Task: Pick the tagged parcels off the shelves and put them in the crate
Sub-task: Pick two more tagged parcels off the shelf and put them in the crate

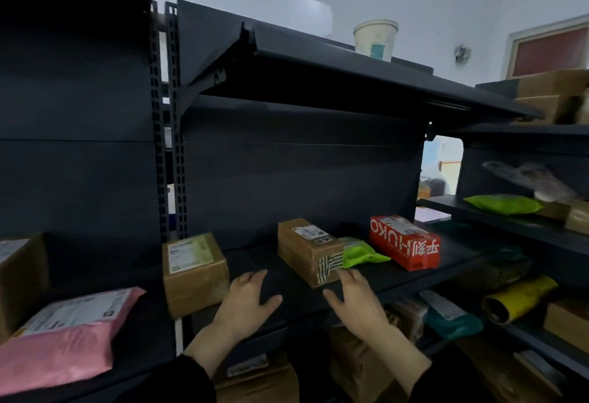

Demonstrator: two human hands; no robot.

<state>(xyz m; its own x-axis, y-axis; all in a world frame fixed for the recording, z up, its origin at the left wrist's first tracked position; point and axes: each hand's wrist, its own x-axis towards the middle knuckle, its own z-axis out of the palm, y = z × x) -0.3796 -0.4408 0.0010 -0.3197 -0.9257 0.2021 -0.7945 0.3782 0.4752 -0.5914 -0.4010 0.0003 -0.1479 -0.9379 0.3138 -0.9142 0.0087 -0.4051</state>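
On the dark middle shelf [280, 288] lie several parcels. A brown carton with a white label and striped tape [307, 251] sits in the centre. A small green pouch [360, 253] leans against its right side, and a red box [404, 241] lies further right. Another brown labelled carton [194, 270] stands at the shelf's left end. My left hand [247, 302] is open, hovering over the bare shelf between the two cartons. My right hand [355, 299] is open too, fingertips just below the taped end of the central carton. No crate is in view.
A pink mailer bag [67, 335] and a brown box [19, 278] lie on the left shelf unit. The right unit holds a green bag [503, 204], a yellow roll [518, 302], a teal bag [452, 319] and cartons. A paper cup [375, 39] stands on the top shelf.
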